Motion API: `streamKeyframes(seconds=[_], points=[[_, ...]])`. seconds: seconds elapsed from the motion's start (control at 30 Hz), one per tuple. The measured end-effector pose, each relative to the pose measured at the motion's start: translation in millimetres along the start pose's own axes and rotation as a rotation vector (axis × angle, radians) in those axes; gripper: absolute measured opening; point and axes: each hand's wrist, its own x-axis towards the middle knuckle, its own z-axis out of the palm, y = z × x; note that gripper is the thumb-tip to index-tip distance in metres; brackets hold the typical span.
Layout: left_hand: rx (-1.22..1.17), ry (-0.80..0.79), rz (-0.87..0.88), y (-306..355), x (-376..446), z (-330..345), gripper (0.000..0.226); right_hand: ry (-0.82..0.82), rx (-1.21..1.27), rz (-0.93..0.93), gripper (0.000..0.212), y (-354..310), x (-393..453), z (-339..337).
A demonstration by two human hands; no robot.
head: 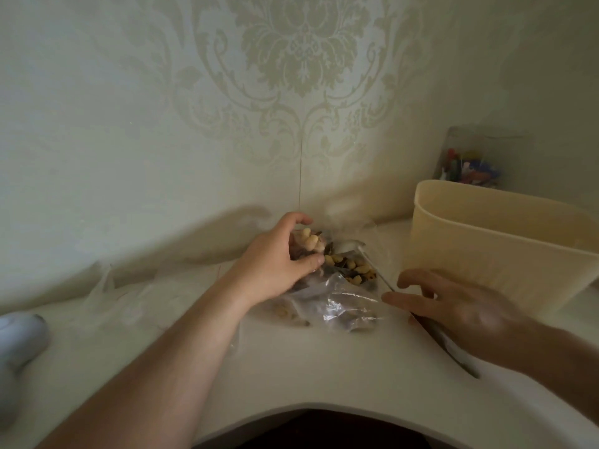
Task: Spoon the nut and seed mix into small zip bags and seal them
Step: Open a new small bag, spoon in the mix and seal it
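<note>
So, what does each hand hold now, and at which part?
The left hand grips the bag of nut mix at its far, filled end. The right hand is blurred beside the spoon; whether it holds the handle cannot be told.

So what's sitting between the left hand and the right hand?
In the head view, the crumpled clear bag of nut and seed mix and the spoon lie between the left hand and the right hand.
</note>
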Motion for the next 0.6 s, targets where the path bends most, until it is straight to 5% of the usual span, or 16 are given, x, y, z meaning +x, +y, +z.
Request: streamKeyframes(seconds=[0.23,0.43,0.5,0.6], points=[[0.003,-0.034,-0.032,3,0,3,0.062,0.057,0.098,-0.087,0.091,13,-4,15],[-0.131,0.209,-0.051,14,0,18,0.059,0.346,0.582,0.246,0.04,-17,53,-16],[-0.233,0.233,-0.092,17,1,22,0.066,0.272,0.774,0.38,0.029,-35,83,-27],[-0.35,0.217,-0.158,16,2,25,0.044,0.129,1.001,0.394,0.019,-56,113,-26]])
